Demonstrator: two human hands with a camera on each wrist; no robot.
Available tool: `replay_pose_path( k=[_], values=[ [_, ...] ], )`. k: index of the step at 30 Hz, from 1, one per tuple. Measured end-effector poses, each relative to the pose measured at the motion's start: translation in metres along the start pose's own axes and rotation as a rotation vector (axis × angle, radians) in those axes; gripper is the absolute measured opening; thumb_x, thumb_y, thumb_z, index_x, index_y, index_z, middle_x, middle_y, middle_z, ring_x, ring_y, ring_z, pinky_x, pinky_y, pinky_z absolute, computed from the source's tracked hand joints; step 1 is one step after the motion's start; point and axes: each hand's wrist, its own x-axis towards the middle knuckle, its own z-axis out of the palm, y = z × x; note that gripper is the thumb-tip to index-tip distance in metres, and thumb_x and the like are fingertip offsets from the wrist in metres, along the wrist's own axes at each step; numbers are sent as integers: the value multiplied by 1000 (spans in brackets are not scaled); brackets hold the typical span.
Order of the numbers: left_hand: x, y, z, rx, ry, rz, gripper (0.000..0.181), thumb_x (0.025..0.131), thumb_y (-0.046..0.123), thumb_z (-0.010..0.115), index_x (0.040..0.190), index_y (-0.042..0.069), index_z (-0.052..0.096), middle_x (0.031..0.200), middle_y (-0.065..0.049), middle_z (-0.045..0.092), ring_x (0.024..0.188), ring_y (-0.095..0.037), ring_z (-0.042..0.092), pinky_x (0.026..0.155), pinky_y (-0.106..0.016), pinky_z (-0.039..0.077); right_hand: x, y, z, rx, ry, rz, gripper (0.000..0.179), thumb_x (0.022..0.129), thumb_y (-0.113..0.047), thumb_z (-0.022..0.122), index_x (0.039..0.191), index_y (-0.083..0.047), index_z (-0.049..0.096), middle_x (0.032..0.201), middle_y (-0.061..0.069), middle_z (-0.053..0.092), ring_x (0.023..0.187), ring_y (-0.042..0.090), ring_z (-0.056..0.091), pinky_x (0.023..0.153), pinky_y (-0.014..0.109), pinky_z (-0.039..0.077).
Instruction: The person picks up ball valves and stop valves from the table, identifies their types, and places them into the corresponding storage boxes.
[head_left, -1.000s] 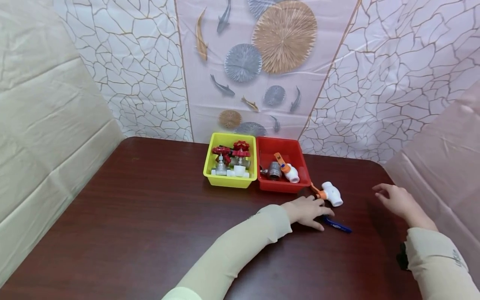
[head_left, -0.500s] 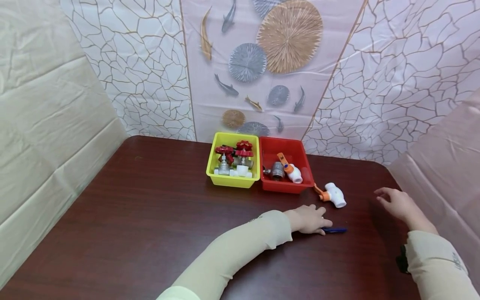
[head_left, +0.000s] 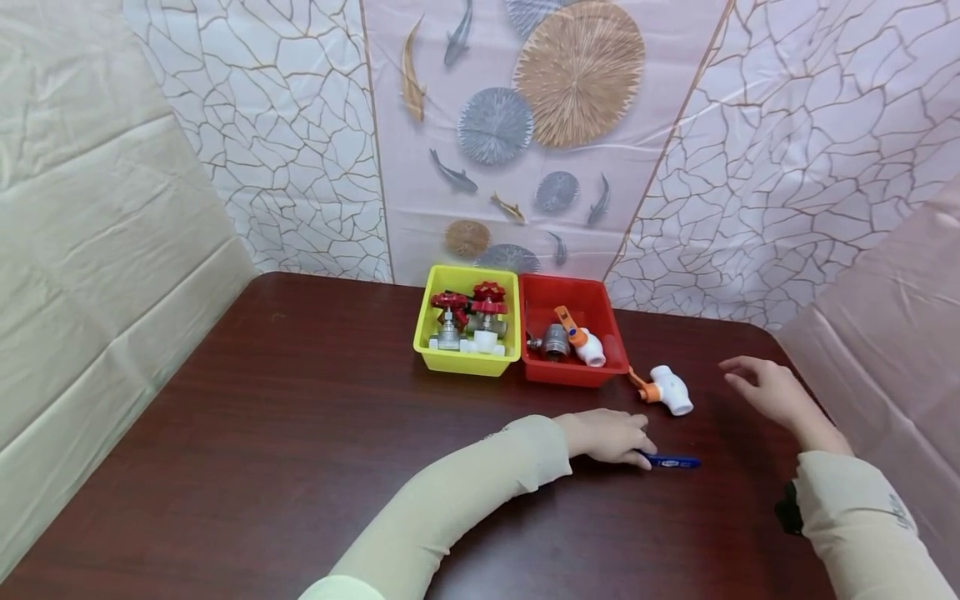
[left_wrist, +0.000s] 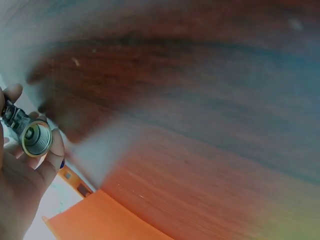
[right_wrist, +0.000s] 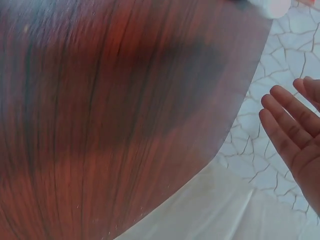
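Observation:
My left hand grips a metal ball valve with a blue lever. From the head, the valve body is hidden behind the fingers and the lever points right. In the left wrist view the valve's threaded opening shows between the fingers and thumb. My right hand hovers over the table's right side, its fingers extended and holding nothing; the right wrist view shows these fingers apart from any object. Between the hands and farther back lies a white plastic ball valve with an orange lever.
A yellow bin holds several valves with red handwheels and a white tee-shaped piece. Beside it, a red bin contains a metal valve and a white valve with an orange lever. Fabric walls surround the dark wooden table.
My left hand has closed around the blue-levered ball valve and drawn slightly left with it; the lever has swung to lie more level. My right hand has shifted left.

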Motion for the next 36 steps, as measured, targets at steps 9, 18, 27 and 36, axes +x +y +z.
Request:
replay_pose_path(
  k=[9, 18, 27, 36],
  values=[
    [-11, -7, -8, -76, -19, 97, 22, 96, 36, 51, 103, 24, 68, 97, 12, 61, 98, -1, 51, 84, -12, 40, 6, -20, 8, 11, 3, -11, 19, 90, -3, 57, 105, 8, 63, 96, 29, 66, 86, 44, 61, 74, 57, 46],
    [-25, -15, -7, -110, 0, 91, 22, 95, 35, 53, 100, 21, 69, 97, 9, 60, 95, -3, 52, 83, -12, 41, 17, -41, 12, 42, 17, -18, 19, 92, -5, 56, 106, 6, 63, 100, 29, 65, 86, 41, 61, 73, 55, 47],
    [-39, -20, -8, -129, -16, 99, 21, 95, 33, 53, 101, 20, 69, 98, 6, 60, 93, -4, 52, 81, -12, 41, 23, -51, 17, 68, 3, -14, 21, 92, -4, 54, 108, 9, 62, 106, 31, 63, 99, 47, 58, 82, 60, 44],
    [-45, -28, -7, -102, -27, 125, 21, 96, 32, 52, 95, 19, 67, 90, 5, 57, 88, -6, 49, 72, -13, 36, 32, -62, 28, 131, 64, -18, 21, 93, -5, 56, 108, 7, 62, 105, 29, 64, 97, 44, 59, 81, 58, 45]
  ],
)
